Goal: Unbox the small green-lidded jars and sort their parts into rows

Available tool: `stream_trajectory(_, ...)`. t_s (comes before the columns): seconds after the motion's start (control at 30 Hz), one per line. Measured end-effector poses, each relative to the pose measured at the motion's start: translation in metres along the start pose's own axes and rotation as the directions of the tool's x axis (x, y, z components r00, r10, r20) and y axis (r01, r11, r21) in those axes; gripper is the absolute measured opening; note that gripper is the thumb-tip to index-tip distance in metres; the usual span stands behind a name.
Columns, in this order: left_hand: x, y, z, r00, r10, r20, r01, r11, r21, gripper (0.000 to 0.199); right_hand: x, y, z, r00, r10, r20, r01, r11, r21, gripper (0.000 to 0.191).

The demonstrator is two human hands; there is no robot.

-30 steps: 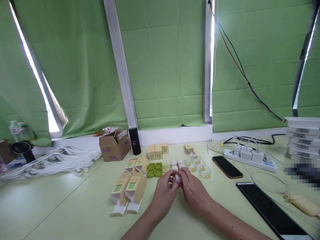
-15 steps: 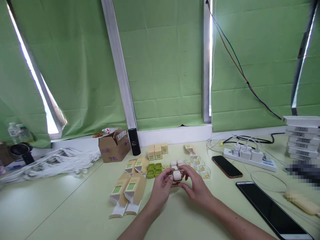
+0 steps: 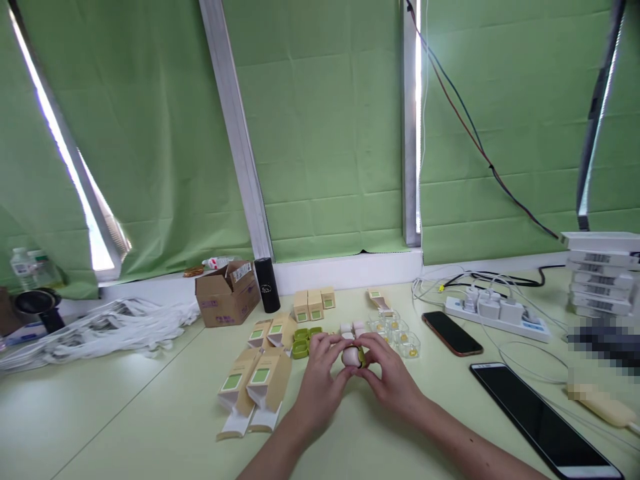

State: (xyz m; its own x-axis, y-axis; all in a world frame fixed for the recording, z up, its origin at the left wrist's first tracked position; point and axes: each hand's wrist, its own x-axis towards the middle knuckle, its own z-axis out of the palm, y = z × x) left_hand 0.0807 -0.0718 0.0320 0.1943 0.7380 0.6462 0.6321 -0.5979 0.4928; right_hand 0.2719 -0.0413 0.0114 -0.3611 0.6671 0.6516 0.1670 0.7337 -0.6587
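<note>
Between both hands is a small pale pink rounded block (image 3: 351,357) with an olive-green cover (image 3: 362,359) on its right side. My left hand (image 3: 320,380) pinches it from the left with thumb and fingers. From the other side, the fingers of my right hand (image 3: 393,377) close on the green cover. Just beyond the hands stand a few pale pink and white blocks (image 3: 346,328). Green square cups (image 3: 301,348) lie beside my left hand, partly hidden by it. Clear plastic cups (image 3: 410,345) with yellow centres sit past my right hand.
Kraft boxes with open flaps (image 3: 265,383) lie left; small closed boxes (image 3: 315,305) stand behind. Further back are a brown carton (image 3: 227,297) and black cylinder (image 3: 268,285). Two phones (image 3: 453,333), a power strip (image 3: 500,317) and cables occupy the right. White strips (image 3: 120,330) lie far left.
The pale pink block has been turned in my fingers, so its green cover now faces right. My left fingers have moved up over it. The view has shifted slightly.
</note>
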Motion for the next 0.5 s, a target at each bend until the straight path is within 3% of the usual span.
stream_trajectory(0.23, -0.0007, -0.002, 0.0028, 0.967, 0.238, -0.091, -0.209, 0.946, 0.248, 0.03, 0.0005, 0.0037, 0.0025, 0.998, 0.063, -0.03, -0.056, 0.979, 0.198, 0.033)
stream_trajectory(0.5, -0.0026, 0.0058, 0.0069, 0.935, 0.352, -0.036, -0.299, 0.841, 0.451, 0.029, 0.0013, 0.0038, 0.0032, 0.988, 0.153, 0.026, -0.155, 0.981, 0.114, 0.042)
